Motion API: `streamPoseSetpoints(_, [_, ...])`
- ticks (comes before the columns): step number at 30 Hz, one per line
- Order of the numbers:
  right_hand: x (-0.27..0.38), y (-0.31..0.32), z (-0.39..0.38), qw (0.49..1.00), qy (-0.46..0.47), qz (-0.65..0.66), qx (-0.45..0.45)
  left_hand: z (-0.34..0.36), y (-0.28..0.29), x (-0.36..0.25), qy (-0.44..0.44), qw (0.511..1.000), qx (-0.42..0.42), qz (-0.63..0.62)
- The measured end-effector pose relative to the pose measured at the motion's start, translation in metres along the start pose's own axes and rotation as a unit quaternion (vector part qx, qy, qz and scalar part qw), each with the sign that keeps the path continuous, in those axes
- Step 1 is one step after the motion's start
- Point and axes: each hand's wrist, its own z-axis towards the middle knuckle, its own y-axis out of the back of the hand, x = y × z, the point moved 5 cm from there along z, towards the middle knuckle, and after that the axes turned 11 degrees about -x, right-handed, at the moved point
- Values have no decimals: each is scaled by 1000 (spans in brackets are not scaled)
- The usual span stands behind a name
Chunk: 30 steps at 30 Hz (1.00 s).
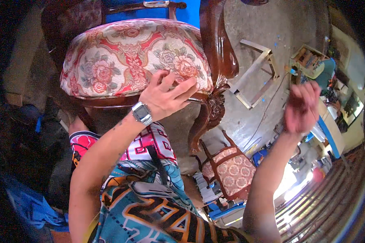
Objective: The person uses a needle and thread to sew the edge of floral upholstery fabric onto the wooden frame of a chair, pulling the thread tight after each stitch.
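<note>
A dark, glossy wooden armchair stands before me, its padded seat (pixel 129 60) covered in cream and red floral fabric. My left hand (pixel 166 95) rests on the seat's front right part, just above the wooden front rail (pixel 113 101). Its fingers are spread and slightly bent against the cloth. Away to the right, my right hand (pixel 302 107) is raised in the air, apart from the chair. Its fingers are curled in and blurred; whatever may be between them is too small or hidden to make out. The carved front leg (pixel 211 111) is beside my left fingertips.
A bare wooden frame (pixel 255 75) lies on the concrete floor to the right. Nearer me stands a second chair with a pink patterned seat (pixel 233 174). A box of odds and ends (pixel 308 60) is at the far right. Blue sheeting (pixel 36 206) lies at the lower left.
</note>
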Motion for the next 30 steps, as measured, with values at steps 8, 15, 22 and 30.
streamPoseSetpoints(8, [34,33,-56,994,-108,24,12,2,-2,-5,7,999,21,27])
streamPoseSetpoints(15, [15,43,-61,925,-49,-367,-80,4,1,-8,-14,998,39,40])
streamPoseSetpoints(22, [-70,-15,-4,722,69,-660,196,3,1,-8,-19,998,33,41])
streamPoseSetpoints(30, [-118,-39,21,656,165,-666,315,1,-2,-8,-37,998,28,51])
